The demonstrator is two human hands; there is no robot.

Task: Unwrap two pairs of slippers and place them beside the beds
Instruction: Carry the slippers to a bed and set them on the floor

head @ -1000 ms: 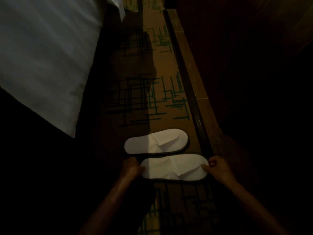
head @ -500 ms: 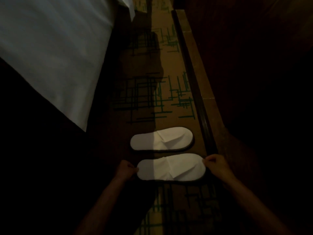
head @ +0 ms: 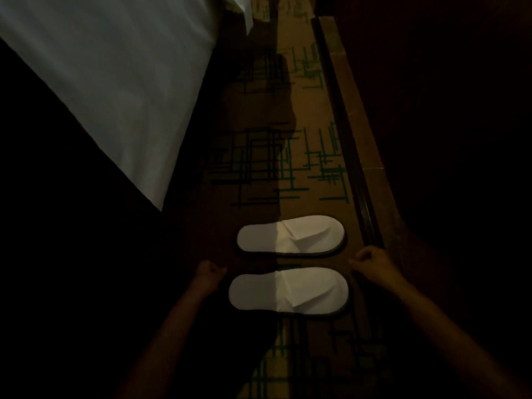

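Note:
Two white slippers lie side by side on the patterned carpet, toes pointing right. The far slipper [head: 290,234] sits just beyond the near slipper [head: 288,291]. My left hand [head: 207,274] is curled shut just off the near slipper's heel, a small gap between them. My right hand [head: 371,262] is curled shut just past the toes, between the two slippers' ends, holding nothing. The room is dim and half of each slipper lies in shadow.
A bed with a white sheet [head: 121,90] runs along the left, its dark base beside the slippers. A dark wooden strip [head: 345,145] borders the brown carpet [head: 305,116] on the right, with dark furniture beyond it.
Both hands have let go of the near slipper's ends and drawn slightly away from it. The slipper now lies flat on the carpet, parallel to the far one.

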